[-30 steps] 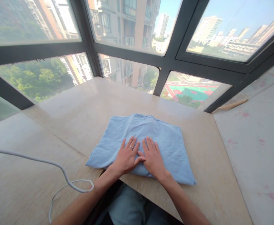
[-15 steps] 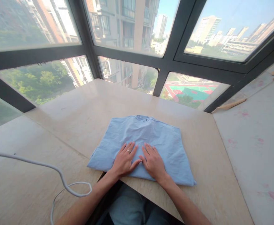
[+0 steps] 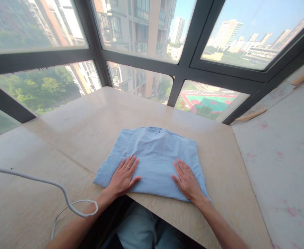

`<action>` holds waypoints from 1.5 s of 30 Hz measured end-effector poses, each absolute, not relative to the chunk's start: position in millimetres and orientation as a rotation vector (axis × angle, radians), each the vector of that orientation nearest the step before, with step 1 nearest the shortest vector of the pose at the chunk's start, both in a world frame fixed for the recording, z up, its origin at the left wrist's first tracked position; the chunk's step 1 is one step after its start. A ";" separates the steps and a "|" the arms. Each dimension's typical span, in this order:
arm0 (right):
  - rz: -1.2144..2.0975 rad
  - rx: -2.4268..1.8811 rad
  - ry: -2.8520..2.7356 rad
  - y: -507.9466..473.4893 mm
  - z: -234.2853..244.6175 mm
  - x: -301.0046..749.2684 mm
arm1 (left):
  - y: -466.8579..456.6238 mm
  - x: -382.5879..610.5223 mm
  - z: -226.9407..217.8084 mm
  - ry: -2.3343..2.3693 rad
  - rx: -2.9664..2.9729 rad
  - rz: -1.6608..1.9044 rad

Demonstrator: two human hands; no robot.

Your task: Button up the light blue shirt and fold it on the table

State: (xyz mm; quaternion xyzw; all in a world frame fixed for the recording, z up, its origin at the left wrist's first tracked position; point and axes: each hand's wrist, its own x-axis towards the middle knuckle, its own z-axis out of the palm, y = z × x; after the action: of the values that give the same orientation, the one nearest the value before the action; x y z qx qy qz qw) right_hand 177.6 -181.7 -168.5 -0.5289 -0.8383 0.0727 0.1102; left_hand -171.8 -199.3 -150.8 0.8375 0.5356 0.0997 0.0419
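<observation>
A folded light blue shirt (image 3: 154, 148) lies flat in front of me, its neckline at the far edge. My left hand (image 3: 124, 176) rests palm down on the left part of the cloth, fingers stretched out, a ring on one finger. On the right part lies my right hand (image 3: 187, 180), also flat with its fingers extended. Neither hand grips the fabric. Light wrinkles show on the shirt beyond my fingers, while the strip between the hands looks fairly smooth.
The shirt is on a beige stone-like ledge (image 3: 76, 138). A white cable (image 3: 48, 183) loops over its left side, close to my left forearm. Dark window frames (image 3: 141, 57) bound the far side, and a floral-papered wall (image 3: 276, 166) stands at the right.
Both hands have slid apart over the shirt, the left one leftward and the right one rightward. They were almost touching at the thumbs before. The view has shifted slightly.
</observation>
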 end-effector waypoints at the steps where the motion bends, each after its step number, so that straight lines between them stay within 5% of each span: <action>1: 0.241 -1.556 -2.464 -180.9 -168.5 179.0 | -198.8 -175.7 -149.2 1.644 2.544 0.293; 12: 0.347 -1.591 -2.232 -77.1 -123.5 168.5 | -98.0 -149.2 -81.1 1.873 2.204 0.321; 23: 0.606 -1.508 -2.233 64.7 -131.5 129.7 | 36.5 -162.5 -109.6 1.729 2.304 0.165; 31: 0.580 -1.244 -2.191 69.6 -128.0 134.8 | 49.2 -173.7 -100.3 1.506 2.357 0.400; 45: 0.396 -1.314 -1.971 65.0 -159.9 132.0 | 45.4 -153.4 -121.4 1.870 2.150 0.660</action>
State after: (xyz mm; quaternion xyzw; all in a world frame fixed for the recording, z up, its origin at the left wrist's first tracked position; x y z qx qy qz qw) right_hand 132.0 65.0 -159.9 -0.5101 -0.7651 0.1538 0.3617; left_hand -153.4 45.4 -121.4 0.7307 0.6356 0.2245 0.1082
